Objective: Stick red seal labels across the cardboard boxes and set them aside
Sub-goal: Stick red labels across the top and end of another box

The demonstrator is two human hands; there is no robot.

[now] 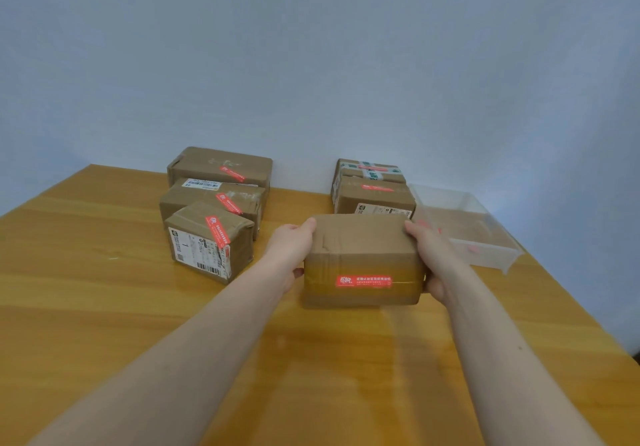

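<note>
both hands, left [291, 248] and right [431, 255], clamp the sealed brown cardboard box [362, 260] by its ends, red seal label [363, 281] on, likely to set aside.

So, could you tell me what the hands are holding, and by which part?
Both hands hold one cardboard box by its short ends: the left hand on its left end, the right hand on its right end.
</note>
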